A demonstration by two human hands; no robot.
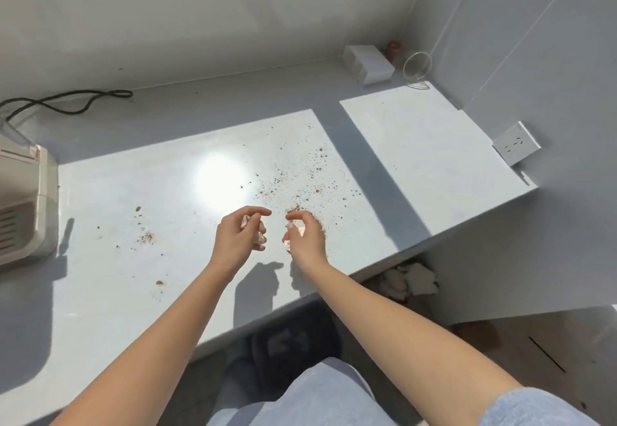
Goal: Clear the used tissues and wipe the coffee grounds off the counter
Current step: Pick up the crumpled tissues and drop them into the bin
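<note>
Brown coffee grounds (pixel 293 178) lie scattered over the white counter (pixel 133 292), thickest in the middle, with smaller patches at the left (pixel 146 237). My left hand (pixel 237 237) is just above the counter's middle, closed around a crumpled, stained tissue (pixel 258 238). My right hand (pixel 305 237) is beside it, a hand's width to the right, fingers curled over another crumpled white tissue (pixel 295 230). Several used tissues (pixel 409 280) lie on the floor below the counter's front edge.
A beige appliance (pixel 23 201) stands at the left edge, its black cord (pixel 66 101) looped behind it. A white box (pixel 369 63), a brown jar (pixel 394 48) and a clear glass (pixel 417 68) sit in the back right corner. A wall socket (pixel 516 143) is at the right.
</note>
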